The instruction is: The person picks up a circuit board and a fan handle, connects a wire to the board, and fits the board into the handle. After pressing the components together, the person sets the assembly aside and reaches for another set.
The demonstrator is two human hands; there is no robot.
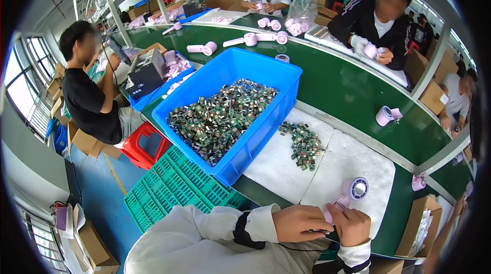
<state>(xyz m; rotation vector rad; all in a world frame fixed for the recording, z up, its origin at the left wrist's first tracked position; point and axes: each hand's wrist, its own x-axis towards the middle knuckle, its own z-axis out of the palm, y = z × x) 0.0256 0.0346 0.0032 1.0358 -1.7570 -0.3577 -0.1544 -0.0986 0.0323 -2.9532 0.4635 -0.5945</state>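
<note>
A pale pink handheld fan (pixel 356 188) lies with its round head on the white foam sheet (pixel 327 192), its handle pointing back toward me. My right hand (pixel 354 226) is closed around the handle's near end. Close against it, my left hand (pixel 302 224) has its fingers curled and pinches a small dark part (pixel 321 231), mostly hidden, whose kind I cannot make out. Ahead of my hands, a loose pile of small green circuit boards (pixel 303 146) rests on the foam. To its left, a large blue bin (pixel 225 174) holds many more such boards.
A green conveyor belt (pixel 327 87) runs beyond the foam, carrying several pink fan bodies (pixel 250 39). Left of me are a green plastic crate (pixel 174 184) and a red stool (pixel 146 143). An open cardboard box (pixel 419 225) stands right. Co-workers sit across and to the left.
</note>
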